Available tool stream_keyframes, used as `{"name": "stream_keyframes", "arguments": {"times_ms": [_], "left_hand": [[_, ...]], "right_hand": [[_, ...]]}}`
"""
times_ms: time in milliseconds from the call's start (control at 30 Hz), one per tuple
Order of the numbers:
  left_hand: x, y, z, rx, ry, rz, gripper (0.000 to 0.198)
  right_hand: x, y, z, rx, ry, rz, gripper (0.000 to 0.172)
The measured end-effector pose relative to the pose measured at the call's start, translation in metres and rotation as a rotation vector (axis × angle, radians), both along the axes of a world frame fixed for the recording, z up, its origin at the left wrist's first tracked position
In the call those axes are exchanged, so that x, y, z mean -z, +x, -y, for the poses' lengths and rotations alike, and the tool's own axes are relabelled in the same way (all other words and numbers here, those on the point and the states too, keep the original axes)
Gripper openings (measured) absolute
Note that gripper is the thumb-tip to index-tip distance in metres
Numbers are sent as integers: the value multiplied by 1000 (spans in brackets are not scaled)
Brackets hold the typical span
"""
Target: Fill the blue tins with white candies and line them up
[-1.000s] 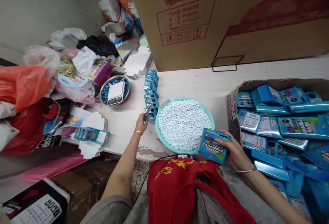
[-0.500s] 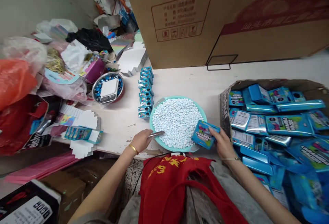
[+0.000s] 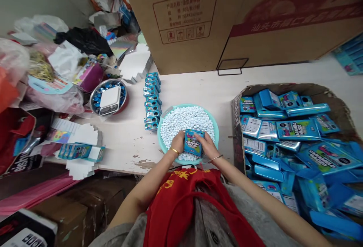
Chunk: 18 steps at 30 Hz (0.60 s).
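White table carries, left to right, a steel bowl, a row of blue tins, a teal basin of white candies, and a carton of blue tins. Left hand and right hand grip a blue box between closed fingers, above the basin; its underside is hidden.

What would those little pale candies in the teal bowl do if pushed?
The pale candies look small, hard and rounded, so they would probably slide and roll easily. Heaped loosely, they could spill over the low rim of the teal bowl.
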<state>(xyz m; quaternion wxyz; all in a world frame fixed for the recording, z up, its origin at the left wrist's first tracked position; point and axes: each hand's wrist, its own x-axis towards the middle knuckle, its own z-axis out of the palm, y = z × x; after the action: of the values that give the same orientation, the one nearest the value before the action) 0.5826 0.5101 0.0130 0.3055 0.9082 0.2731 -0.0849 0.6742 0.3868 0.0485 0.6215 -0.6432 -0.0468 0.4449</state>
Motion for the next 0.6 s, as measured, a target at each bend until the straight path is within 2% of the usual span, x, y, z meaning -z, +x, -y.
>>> {"name": "stream_keyframes", "arguments": {"times_ms": [100,233,333,433,600], "left_hand": [[-3,-9,-11,6,-29,39,34],[-24,-25,-23,38,-72,172,36],[-53,-29,-31,92,-91,315,28],[-87,-24,-37,152,-77,347,24],[-138,-5,-45,366,-26,235,26]], "right_hand": [[-16,15,6,20,81,-11,43],[-33,40,35,15,60,307,41],[-37,54,54,-56,-33,652,42],[-36,60,59,-167,-81,931,42],[-32,54,46,-331,-49,1122,41]]}}
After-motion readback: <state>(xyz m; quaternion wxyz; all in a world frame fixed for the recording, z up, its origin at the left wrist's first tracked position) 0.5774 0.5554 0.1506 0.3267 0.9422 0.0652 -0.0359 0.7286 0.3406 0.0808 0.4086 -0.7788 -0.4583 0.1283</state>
